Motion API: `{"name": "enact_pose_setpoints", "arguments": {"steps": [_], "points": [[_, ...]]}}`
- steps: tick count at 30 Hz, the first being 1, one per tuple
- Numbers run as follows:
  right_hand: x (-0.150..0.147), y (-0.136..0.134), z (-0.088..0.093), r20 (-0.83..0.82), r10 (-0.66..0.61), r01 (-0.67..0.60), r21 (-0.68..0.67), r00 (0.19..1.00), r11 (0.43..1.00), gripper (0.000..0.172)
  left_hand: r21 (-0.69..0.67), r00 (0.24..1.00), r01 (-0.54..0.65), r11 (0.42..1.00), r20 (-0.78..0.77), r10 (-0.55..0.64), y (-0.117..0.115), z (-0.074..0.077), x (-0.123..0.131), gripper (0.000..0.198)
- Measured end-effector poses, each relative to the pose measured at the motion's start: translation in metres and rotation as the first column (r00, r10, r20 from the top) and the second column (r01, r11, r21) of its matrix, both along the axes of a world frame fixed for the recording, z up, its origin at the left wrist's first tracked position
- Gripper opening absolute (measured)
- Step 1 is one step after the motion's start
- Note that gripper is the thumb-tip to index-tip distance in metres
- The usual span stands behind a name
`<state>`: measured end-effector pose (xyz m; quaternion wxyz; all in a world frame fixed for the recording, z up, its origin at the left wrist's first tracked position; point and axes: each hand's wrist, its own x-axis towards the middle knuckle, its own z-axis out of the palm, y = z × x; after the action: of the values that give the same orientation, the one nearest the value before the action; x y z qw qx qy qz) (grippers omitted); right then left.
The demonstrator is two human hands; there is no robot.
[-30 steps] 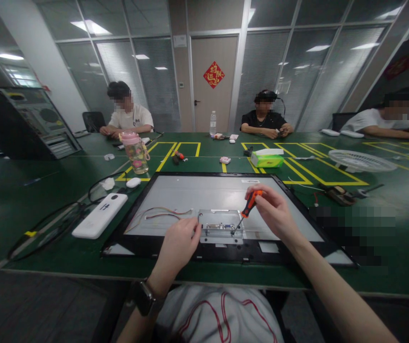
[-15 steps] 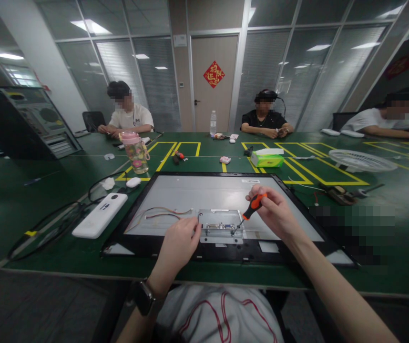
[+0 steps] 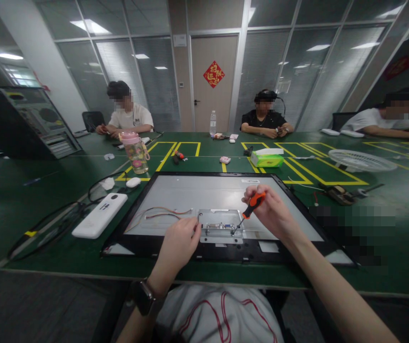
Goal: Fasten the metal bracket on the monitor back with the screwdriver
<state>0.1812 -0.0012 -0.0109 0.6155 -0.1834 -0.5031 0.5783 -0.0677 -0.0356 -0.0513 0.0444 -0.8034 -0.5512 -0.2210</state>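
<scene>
A flat display panel [image 3: 190, 190] with a grey metal back and black frame lies on the table before me. On its lower middle sits a metal bracket [image 3: 220, 234] with a row of connectors. My right hand [image 3: 270, 207] grips an orange and black screwdriver [image 3: 254, 205], tilted, its tip at the right end of the connector row. My left hand [image 3: 181, 240] rests at the bracket's left edge, fingers curled together; whether they pinch anything is hidden. Thin coloured wires [image 3: 165, 210] lie on the panel beyond my left hand.
Left of the panel are a white power bank [image 3: 100, 215], black cables [image 3: 52, 216] and a pink-lided bottle [image 3: 135, 152]. Beyond it stands a green tissue pack [image 3: 268, 158]. To the right lie a dark motor-like part [image 3: 343, 193] and a white fan guard [image 3: 363, 160]. Several people sit around the table.
My right hand has shifted and turned slightly around the screwdriver handle, while the tip stays at the same spot. My left hand and the panel look unmoved.
</scene>
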Motion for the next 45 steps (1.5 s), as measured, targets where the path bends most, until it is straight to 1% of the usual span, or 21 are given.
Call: {"name": "enact_pose_setpoints", "arguments": {"steps": [2, 6, 9, 13, 16, 22, 27, 29, 31, 33, 36, 40, 45], "points": [[0.001, 0.001, 0.0, 0.015, -0.021, 0.021, 0.009, 1.0, 1.0, 0.015, -0.001, 1.0, 0.0, 1.0, -0.002, 0.0, 0.0, -0.001, 0.0, 0.022], [0.001, 0.002, 0.0, 0.019, -0.011, 0.011, -0.012, 1.0, 1.0, 0.016, -0.005, 1.0, -0.01, 1.0, -0.013, 0.01, -0.001, -0.001, -0.001, 0.021], [0.001, 0.002, 0.002, 0.02, -0.026, 0.026, -0.014, 0.999, 1.0, 0.016, -0.002, 1.0, -0.007, 1.0, -0.013, 0.007, -0.001, 0.0, -0.001, 0.022], [0.002, 0.001, 0.003, 0.081, -0.054, 0.054, 0.007, 0.995, 0.999, 0.017, 0.001, 1.0, -0.005, 1.0, -0.014, 0.005, -0.001, 0.001, 0.0, 0.023], [0.002, 0.001, 0.003, 0.111, -0.049, 0.049, 0.003, 0.993, 0.999, 0.019, 0.003, 1.0, -0.006, 1.0, -0.015, 0.006, -0.002, 0.0, -0.001, 0.023], [0.004, 0.0, 0.001, 0.074, -0.071, 0.067, 0.051, 0.995, 0.996, 0.017, -0.014, 1.0, -0.008, 1.0, -0.012, 0.008, -0.001, 0.0, 0.0, 0.022], [0.004, 0.0, 0.003, 0.096, -0.062, 0.058, 0.04, 0.993, 0.997, 0.016, -0.01, 1.0, -0.011, 1.0, -0.017, 0.011, -0.001, 0.001, 0.0, 0.021], [0.003, 0.001, 0.003, 0.1, -0.1, 0.094, 0.057, 0.99, 0.994, 0.018, -0.01, 1.0, -0.013, 1.0, -0.021, 0.012, -0.001, 0.0, 0.0, 0.022], [0.002, 0.002, 0.002, 0.126, -0.177, 0.166, 0.098, 0.976, 0.981, 0.019, -0.007, 1.0, -0.006, 1.0, -0.025, 0.006, -0.002, 0.001, -0.001, 0.022], [0.001, 0.003, -0.001, 0.16, -0.251, 0.227, 0.154, 0.955, 0.962, 0.017, -0.007, 1.0, -0.005, 1.0, -0.03, 0.005, -0.002, 0.001, -0.001, 0.022], [0.003, 0.005, -0.006, 0.19, -0.31, 0.271, 0.205, 0.932, 0.94, 0.014, -0.001, 1.0, -0.009, 1.0, -0.03, 0.008, -0.002, 0.002, 0.0, 0.022], [0.007, 0.006, -0.008, 0.224, -0.326, 0.286, 0.191, 0.918, 0.939, 0.014, 0.03, 0.999, -0.01, 0.999, -0.035, 0.011, -0.002, 0.001, 0.001, 0.021], [0.008, 0.005, -0.006, 0.252, -0.3, 0.255, 0.198, 0.92, 0.947, 0.018, 0.079, 0.996, -0.018, 0.997, -0.084, 0.025, -0.003, -0.001, 0.003, 0.02]]}}
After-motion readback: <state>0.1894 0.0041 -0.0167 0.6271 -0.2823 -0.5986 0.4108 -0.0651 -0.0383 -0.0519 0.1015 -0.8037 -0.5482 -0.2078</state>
